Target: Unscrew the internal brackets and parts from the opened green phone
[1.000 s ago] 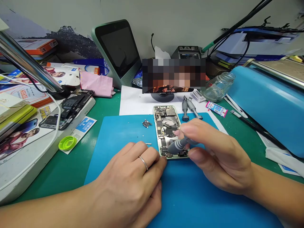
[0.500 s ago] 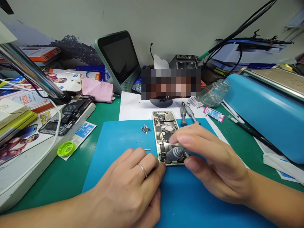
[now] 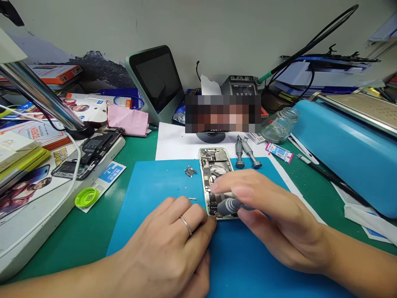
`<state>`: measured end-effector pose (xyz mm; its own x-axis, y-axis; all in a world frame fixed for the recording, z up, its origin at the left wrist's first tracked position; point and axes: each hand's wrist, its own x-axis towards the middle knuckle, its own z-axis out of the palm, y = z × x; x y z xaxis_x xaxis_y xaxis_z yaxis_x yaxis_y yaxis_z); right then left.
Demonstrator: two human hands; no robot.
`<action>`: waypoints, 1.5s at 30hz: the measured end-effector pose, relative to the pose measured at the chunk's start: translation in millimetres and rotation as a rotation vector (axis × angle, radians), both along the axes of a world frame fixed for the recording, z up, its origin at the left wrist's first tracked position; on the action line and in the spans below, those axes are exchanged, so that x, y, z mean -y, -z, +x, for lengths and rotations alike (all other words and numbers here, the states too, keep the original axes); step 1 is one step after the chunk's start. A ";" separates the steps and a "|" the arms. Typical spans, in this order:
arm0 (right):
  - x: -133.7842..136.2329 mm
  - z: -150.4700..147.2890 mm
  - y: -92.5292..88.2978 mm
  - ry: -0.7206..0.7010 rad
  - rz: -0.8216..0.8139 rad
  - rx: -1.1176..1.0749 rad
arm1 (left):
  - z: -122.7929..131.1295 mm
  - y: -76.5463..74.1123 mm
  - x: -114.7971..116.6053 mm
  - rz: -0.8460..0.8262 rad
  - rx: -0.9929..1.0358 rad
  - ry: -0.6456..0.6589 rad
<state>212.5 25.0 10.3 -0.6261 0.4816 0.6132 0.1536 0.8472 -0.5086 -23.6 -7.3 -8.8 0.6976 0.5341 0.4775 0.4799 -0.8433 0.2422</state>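
An opened phone [image 3: 218,169] with its battery and boards bare lies upright on the blue mat [image 3: 155,178]. My left hand [image 3: 175,242], a ring on one finger, is closed with curled fingers, and its fingertip presses the phone's lower left corner. Between the thumb and fingers of my right hand [image 3: 279,217] is a grey screwdriver [image 3: 228,206], tilted over the lower part of the phone. Its tip is hidden. Left of the phone lie a small dark phone part [image 3: 190,171] and a tiny metal bracket [image 3: 192,198].
Two more grey screwdrivers [image 3: 239,153] lie behind the phone, near a glass jar [image 3: 281,124]. A large blue machine [image 3: 341,159] stands at right. On the left are a green cap [image 3: 87,197], another phone assembly [image 3: 89,153] and a lamp post [image 3: 46,91]. A screen device [image 3: 158,78] leans at the back.
My right fingers have shifted slightly left over the phone, and the screwdriver leans lower. My left hand stays at the phone's corner. The whole view has moved slightly.
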 end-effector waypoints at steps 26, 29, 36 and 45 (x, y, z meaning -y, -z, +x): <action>-3.9 -4.2 9.6 -0.070 -0.068 -0.093 | -2.4 -7.0 0.1 -0.074 -0.053 0.004; -3.5 -1.6 12.0 -0.054 -0.066 -0.096 | -3.2 -8.8 -0.2 -0.088 -0.045 0.007; -3.7 -0.8 8.4 -0.068 -0.127 -0.097 | -3.0 -7.8 3.2 -0.077 -0.049 -0.022; -0.7 -2.6 9.1 -0.097 -0.191 -0.115 | -1.1 0.5 0.4 -0.016 -0.022 -0.014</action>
